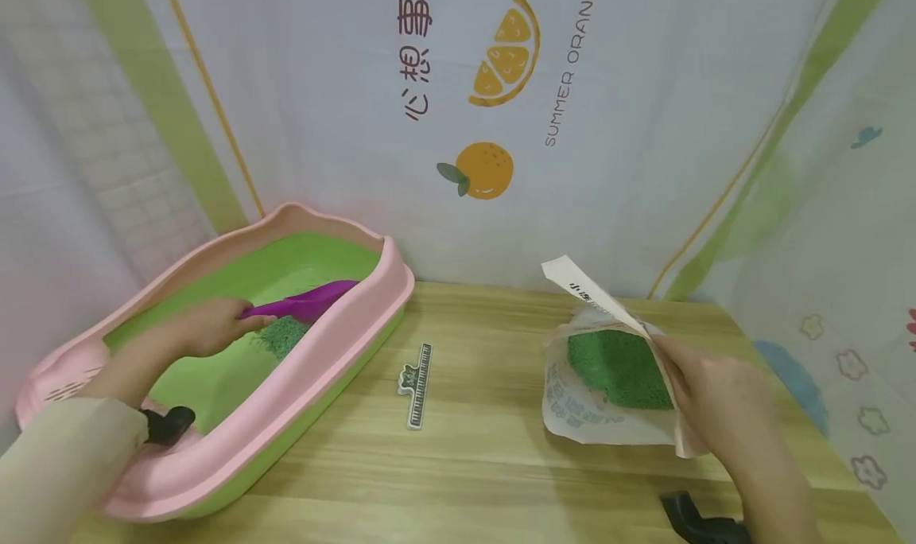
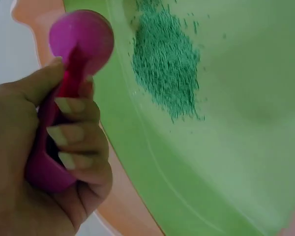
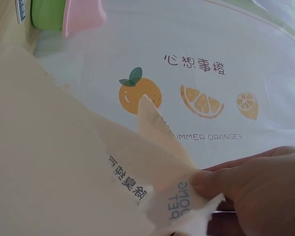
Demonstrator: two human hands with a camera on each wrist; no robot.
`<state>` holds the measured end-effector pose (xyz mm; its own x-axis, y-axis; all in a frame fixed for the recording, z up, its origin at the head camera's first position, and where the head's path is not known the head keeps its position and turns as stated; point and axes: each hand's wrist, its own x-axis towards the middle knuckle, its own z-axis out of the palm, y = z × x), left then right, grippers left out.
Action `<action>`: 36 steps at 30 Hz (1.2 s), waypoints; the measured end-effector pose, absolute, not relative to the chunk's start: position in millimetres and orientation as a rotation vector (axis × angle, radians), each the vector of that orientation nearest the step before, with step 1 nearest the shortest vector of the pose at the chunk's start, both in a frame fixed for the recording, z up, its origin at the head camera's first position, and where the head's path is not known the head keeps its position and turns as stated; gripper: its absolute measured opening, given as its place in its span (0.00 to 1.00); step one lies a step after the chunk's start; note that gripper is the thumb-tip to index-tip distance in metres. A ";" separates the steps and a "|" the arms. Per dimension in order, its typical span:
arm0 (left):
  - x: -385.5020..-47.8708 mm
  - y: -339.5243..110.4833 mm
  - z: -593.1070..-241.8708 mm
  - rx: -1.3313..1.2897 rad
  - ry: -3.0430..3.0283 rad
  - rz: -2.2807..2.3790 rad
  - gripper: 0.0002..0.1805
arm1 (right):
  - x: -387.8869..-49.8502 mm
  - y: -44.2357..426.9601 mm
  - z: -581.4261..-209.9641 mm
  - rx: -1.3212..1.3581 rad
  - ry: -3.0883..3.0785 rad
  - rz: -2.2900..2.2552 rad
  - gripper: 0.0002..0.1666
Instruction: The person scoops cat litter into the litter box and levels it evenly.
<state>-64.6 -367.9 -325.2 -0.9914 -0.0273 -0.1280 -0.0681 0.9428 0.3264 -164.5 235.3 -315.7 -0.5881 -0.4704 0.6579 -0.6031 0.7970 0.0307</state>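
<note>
In the head view my left hand point(image 1: 215, 325) grips a purple scoop point(image 1: 315, 299) by its handle, over a pink-rimmed green litter box point(image 1: 229, 385). Below the scoop, a heap of green litter pellets point(image 2: 167, 64) lies on the box floor, seen from above in the left wrist view. The left wrist view shows my fingers curled round the scoop's handle. At the right of the table, my right hand point(image 1: 723, 393) pinches the torn edge of an open paper bag point(image 1: 580, 421), which holds more green pellets point(image 1: 622, 369). The right wrist view shows thumb and fingers on the paper.
A black-and-white clip point(image 1: 415, 389) lies on the wooden table point(image 1: 487, 464) between the box and the bag. Behind the table hangs a white curtain point(image 1: 329, 130) printed with oranges. A black strap piece point(image 1: 704, 520) sits at my right wrist.
</note>
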 end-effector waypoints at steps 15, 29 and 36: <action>-73.3 -363.8 -341.5 0.004 2.833 0.594 0.16 | -163.4 234.3 -319.4 0.822 -2.275 0.266 0.15; -86.5 -350.5 -340.3 -0.011 2.867 0.478 0.20 | -162.3 232.4 -319.6 0.840 -2.289 0.241 0.14; -90.3 -355.3 -341.2 -0.013 2.923 0.417 0.19 | -161.6 231.5 -319.6 0.844 -2.321 0.223 0.14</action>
